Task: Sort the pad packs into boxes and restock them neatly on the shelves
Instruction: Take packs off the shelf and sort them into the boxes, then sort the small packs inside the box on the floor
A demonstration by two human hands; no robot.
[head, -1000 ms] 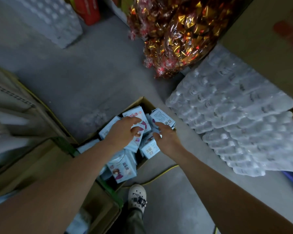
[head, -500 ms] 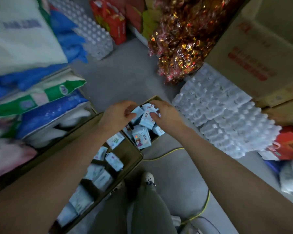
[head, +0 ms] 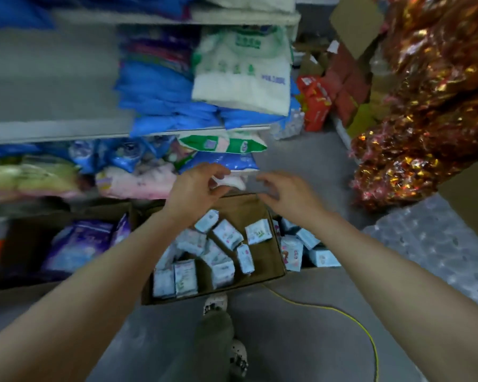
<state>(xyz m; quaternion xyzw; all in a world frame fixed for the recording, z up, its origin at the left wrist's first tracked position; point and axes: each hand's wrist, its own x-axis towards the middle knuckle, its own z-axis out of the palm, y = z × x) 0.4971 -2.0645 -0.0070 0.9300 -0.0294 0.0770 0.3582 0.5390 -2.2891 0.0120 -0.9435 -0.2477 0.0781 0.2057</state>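
My left hand and my right hand are now both raised in the middle of the frame, above the far edge of the brown cardboard box. A moment ago they were together pinching some small pale blue pad packs; now the fingers of both are loosely spread and I see nothing held in them, though motion blur makes the fingertips uncertain. The view has also swung from the floor up to the shelves. I judge that a handful was just dropped, so the sorting goes on and restocking is not yet begun.

Below the hands, the small pale blue pad packs lie in the box in disorder, some flat, some tilted, with bare cardboard between them. They are soft rectangular plastic packets with a light sheen. A second group of similar packs sits just to the right, in what seems to be another box.

Further out, at lower left, a box holds purple glossy packs. The grey metal shelves in the upper left carry soft blue and white plastic bags. At the right edge hangs shiny gold and red foil wrapping. A thin yellow cable runs over the grey floor.
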